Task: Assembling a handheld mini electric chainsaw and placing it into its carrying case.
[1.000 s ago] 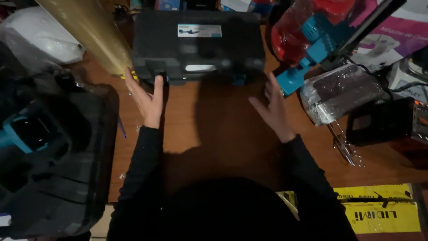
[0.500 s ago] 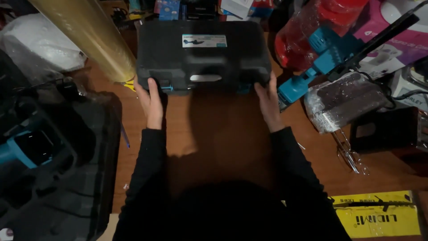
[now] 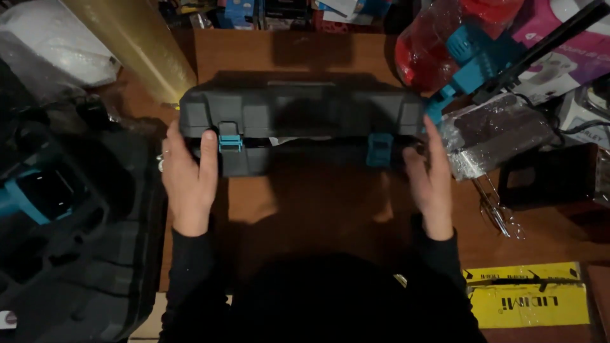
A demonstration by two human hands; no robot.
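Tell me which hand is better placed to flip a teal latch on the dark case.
Left, probably. The left hand grips the dark tool case with its thumb right beside the left teal latch. The right hand rests at the case's right end, a little apart from the right teal latch.

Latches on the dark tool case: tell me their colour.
Both latches are teal blue against the dark grey case, seen in the head view.
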